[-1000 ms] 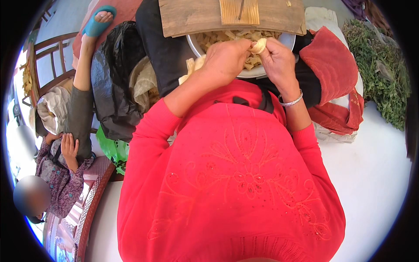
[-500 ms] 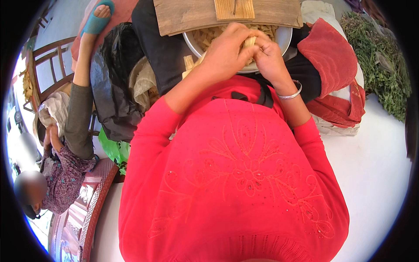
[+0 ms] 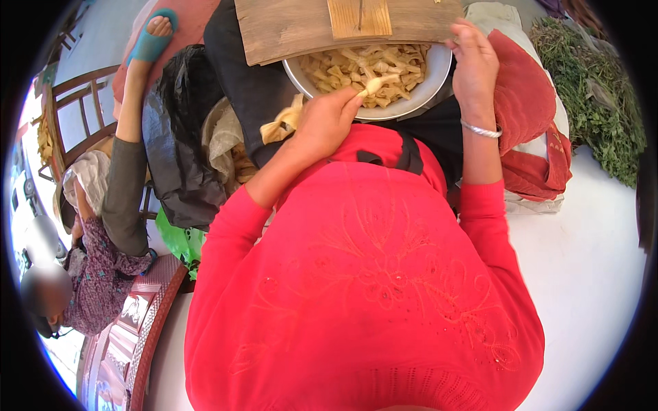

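A pale yellow knotted strip (image 3: 375,85), which looks like tofu skin, sticks out from the thumb and fingers of my left hand (image 3: 325,120). That hand is at the near left rim of a metal bowl (image 3: 440,72) filled with similar knotted pieces (image 3: 404,68). Beside my left wrist, a looped pale strip (image 3: 282,123) shows against the dark trousers; whether the hand holds it too is hidden. My right hand (image 3: 476,65) is raised to the right of the bowl, fingers loosely bent and apart, with nothing visible in them. Its fingertips are close to the right end of a wooden board (image 3: 288,31).
A small wood block (image 3: 360,17) with a nail-like spike is on the board. Red cloth (image 3: 524,96) lies at my right, green herbs (image 3: 582,103) beyond. At left are a black plastic bag (image 3: 175,151), a lighter sack (image 3: 219,130) and a seated person (image 3: 99,288).
My hands were together over the bowl, working a strip. They have parted: the left moved down and left with the knotted strip, the right went up and right. More of the bowl shows.
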{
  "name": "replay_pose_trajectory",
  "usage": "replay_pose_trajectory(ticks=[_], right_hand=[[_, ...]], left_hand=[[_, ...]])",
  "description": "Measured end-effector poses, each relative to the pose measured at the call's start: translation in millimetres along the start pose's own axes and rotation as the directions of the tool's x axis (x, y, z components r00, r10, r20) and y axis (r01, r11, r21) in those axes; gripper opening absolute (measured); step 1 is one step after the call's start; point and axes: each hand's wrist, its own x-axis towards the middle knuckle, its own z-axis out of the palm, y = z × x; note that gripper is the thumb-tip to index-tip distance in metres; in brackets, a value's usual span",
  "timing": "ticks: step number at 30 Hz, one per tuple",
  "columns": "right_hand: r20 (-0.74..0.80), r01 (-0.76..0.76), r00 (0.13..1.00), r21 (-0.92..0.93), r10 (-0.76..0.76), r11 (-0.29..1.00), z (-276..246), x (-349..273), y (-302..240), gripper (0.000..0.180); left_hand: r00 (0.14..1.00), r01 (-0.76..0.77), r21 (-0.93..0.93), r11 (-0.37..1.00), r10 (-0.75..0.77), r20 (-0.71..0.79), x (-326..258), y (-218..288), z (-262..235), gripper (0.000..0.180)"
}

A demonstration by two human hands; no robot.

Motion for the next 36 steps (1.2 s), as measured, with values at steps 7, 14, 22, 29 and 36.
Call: replay_pose_trajectory(ticks=[7,14,22,29,36], right_hand=[[0.622,0.048,0.7,-0.53,0.35,0.846,16.3,-17.3,-29.3,0.032],[0.617,0.322,0.773,-0.582,0.147,0.747,10.7,-13.1,-36.2,0.023],[0.527,0.296,0.849,-0.531,0.037,0.794,32.4,11.0,-26.2,0.019],[0.658,0.549,0.753,-0.652,0.029,0.523,33.7,21.3,4.5,0.018],[0.685,0.694,0.717,-0.682,-0.132,0.228,26.0,-4.3,-25.7,0.029]], left_hand=[[0.921,-0.318,0.386,0.866,0.379,-0.091,41.2,29.7,-29.8,0.01],[0.995,-0.034,-0.258,0.965,0.057,0.081,64.2,6.4,-51.1,0.021],[0.998,0.047,-0.402,0.914,-0.022,0.066,110.4,-12.9,-70.2,0.014],[0.998,-0.03,-0.093,0.995,0.024,-0.065,120.0,-25.0,-57.9,0.013],[0.977,0.049,0.201,0.978,-0.005,-0.212,89.8,-28.1,-70.2,0.012]])
